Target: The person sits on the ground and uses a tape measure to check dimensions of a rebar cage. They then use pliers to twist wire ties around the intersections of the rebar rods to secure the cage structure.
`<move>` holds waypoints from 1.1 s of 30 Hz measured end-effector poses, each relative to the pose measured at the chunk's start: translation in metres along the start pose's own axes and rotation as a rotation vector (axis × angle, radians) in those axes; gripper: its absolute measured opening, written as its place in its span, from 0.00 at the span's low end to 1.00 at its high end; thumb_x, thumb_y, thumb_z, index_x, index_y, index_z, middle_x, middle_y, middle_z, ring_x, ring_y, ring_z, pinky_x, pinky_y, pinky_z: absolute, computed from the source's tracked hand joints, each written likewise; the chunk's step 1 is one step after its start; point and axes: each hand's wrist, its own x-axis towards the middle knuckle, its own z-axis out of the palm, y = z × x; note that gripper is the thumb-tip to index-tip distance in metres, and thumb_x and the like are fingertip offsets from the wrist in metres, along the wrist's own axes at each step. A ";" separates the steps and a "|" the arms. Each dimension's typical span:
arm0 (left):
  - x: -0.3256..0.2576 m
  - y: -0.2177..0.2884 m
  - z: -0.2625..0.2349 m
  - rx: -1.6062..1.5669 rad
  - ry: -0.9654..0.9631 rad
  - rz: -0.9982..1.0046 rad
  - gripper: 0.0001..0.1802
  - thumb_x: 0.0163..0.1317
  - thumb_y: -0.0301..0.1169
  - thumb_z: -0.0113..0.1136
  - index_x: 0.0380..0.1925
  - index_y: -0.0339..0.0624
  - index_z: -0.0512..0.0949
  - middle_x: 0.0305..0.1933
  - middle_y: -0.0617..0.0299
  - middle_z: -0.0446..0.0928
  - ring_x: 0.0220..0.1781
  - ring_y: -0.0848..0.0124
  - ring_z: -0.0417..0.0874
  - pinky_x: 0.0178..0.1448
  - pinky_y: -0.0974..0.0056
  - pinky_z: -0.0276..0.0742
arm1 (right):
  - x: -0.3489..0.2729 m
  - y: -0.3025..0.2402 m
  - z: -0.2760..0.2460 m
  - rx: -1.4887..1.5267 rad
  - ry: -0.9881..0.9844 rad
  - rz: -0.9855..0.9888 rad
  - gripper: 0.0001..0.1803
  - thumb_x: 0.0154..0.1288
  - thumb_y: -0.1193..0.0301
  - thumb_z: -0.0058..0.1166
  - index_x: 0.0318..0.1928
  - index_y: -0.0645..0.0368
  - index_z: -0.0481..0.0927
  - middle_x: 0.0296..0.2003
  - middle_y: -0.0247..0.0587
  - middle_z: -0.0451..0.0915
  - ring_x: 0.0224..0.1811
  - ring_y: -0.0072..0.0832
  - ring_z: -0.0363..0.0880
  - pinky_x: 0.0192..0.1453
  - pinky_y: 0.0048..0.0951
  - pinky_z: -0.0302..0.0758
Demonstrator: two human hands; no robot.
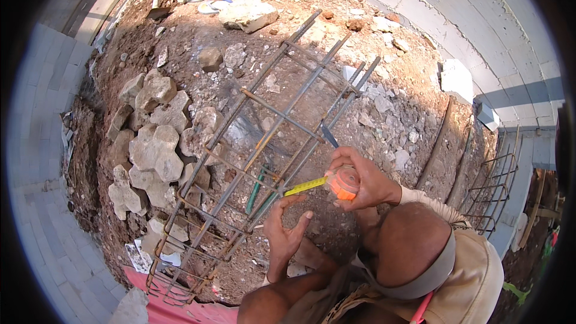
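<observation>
Nearest me, a co-worker (414,252) stoops low. Their right hand (367,175), elbow bent, grips one tape measure (344,183), rounded, orange and reddish, its short yellow blade reaching the steel cage (283,116). Their left hand (283,235) is raised by the blade's end, thumb and fingers spread. The wearer's own hands I cannot tell. Four long bars, rust-brown in places, form the cage; beyond lie two slippers (214,5).

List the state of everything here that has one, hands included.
Tape measure: tape drawn out.
Right hand: closed around the tape measure.
Left hand: open, thumb apart.
Steel cage: assembled, bare.
Paving stones: loosely heaped.
Sandals: unworn, on the ground.
Long-handled tool: blade down.
</observation>
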 end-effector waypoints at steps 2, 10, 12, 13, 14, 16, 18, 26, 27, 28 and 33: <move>-0.015 -0.010 -0.006 -0.012 0.045 -0.029 0.18 0.64 0.24 0.71 0.53 0.33 0.80 0.51 0.50 0.88 0.54 0.61 0.88 0.65 0.57 0.78 | -0.015 0.016 -0.002 0.016 0.070 0.057 0.52 0.44 0.62 0.79 0.68 0.59 0.64 0.54 0.52 0.80 0.58 0.43 0.82 0.65 0.41 0.78; -0.042 -0.047 -0.084 0.183 0.477 -0.079 0.12 0.75 0.23 0.60 0.54 0.31 0.78 0.48 0.50 0.86 0.52 0.65 0.85 0.63 0.59 0.78 | -0.089 0.106 -0.041 -0.396 0.298 0.575 0.47 0.50 0.62 0.77 0.67 0.61 0.65 0.60 0.56 0.75 0.64 0.51 0.76 0.68 0.47 0.75; -0.036 -0.052 -0.102 0.251 0.489 -0.088 0.11 0.76 0.24 0.58 0.55 0.31 0.77 0.50 0.49 0.85 0.53 0.65 0.84 0.62 0.59 0.78 | -0.102 0.148 -0.043 -0.561 0.297 0.568 0.43 0.57 0.62 0.74 0.68 0.61 0.66 0.61 0.57 0.74 0.66 0.55 0.73 0.71 0.50 0.72; -0.032 -0.051 -0.108 0.255 0.495 -0.061 0.11 0.76 0.25 0.59 0.54 0.31 0.78 0.49 0.50 0.85 0.53 0.64 0.84 0.61 0.58 0.78 | -0.112 0.165 -0.044 -0.609 0.275 0.534 0.40 0.61 0.61 0.71 0.69 0.61 0.66 0.62 0.57 0.74 0.68 0.56 0.71 0.72 0.51 0.71; -0.025 -0.049 -0.112 0.256 0.507 -0.033 0.11 0.76 0.27 0.60 0.52 0.31 0.79 0.49 0.50 0.85 0.52 0.64 0.83 0.60 0.57 0.79 | -0.116 0.177 -0.044 -0.608 0.246 0.533 0.39 0.62 0.61 0.69 0.69 0.61 0.66 0.63 0.57 0.74 0.67 0.56 0.72 0.72 0.51 0.71; -0.010 -0.043 -0.117 0.304 0.482 0.003 0.11 0.76 0.29 0.61 0.51 0.31 0.81 0.49 0.51 0.85 0.52 0.63 0.83 0.59 0.56 0.79 | -0.131 0.189 -0.040 -0.594 0.165 0.535 0.37 0.65 0.60 0.65 0.70 0.61 0.67 0.63 0.56 0.74 0.67 0.55 0.72 0.73 0.51 0.71; 0.005 -0.034 -0.126 0.413 0.449 0.052 0.11 0.77 0.29 0.60 0.51 0.31 0.81 0.50 0.51 0.85 0.53 0.63 0.83 0.60 0.56 0.79 | -0.153 0.194 -0.041 -0.559 0.256 0.518 0.35 0.67 0.60 0.63 0.70 0.61 0.67 0.64 0.56 0.73 0.67 0.55 0.72 0.73 0.51 0.70; 0.028 -0.038 -0.140 0.571 0.371 0.147 0.13 0.77 0.31 0.61 0.52 0.31 0.83 0.51 0.52 0.86 0.52 0.63 0.83 0.62 0.55 0.78 | -0.277 0.194 -0.084 -0.413 0.664 0.944 0.17 0.65 0.63 0.61 0.48 0.62 0.81 0.43 0.57 0.85 0.48 0.53 0.85 0.54 0.49 0.79; 0.033 -0.035 -0.136 0.573 0.350 0.133 0.13 0.77 0.30 0.61 0.52 0.31 0.83 0.52 0.52 0.86 0.52 0.62 0.83 0.62 0.55 0.78 | -0.299 0.199 -0.083 -0.456 0.660 0.957 0.16 0.65 0.63 0.60 0.45 0.62 0.82 0.38 0.57 0.86 0.44 0.54 0.86 0.51 0.50 0.80; 0.037 -0.033 -0.134 0.576 0.327 0.114 0.13 0.77 0.30 0.61 0.52 0.31 0.83 0.52 0.52 0.86 0.52 0.62 0.83 0.62 0.55 0.78 | -0.327 0.203 -0.073 -0.497 0.652 0.974 0.14 0.65 0.63 0.60 0.42 0.62 0.83 0.33 0.56 0.86 0.40 0.55 0.87 0.49 0.50 0.81; 0.045 -0.038 -0.136 0.505 0.335 0.113 0.11 0.75 0.27 0.62 0.51 0.29 0.83 0.50 0.49 0.86 0.53 0.61 0.84 0.62 0.56 0.79 | -0.298 0.179 -0.048 -0.491 0.537 0.983 0.13 0.67 0.64 0.61 0.42 0.62 0.83 0.33 0.56 0.86 0.38 0.54 0.87 0.47 0.49 0.81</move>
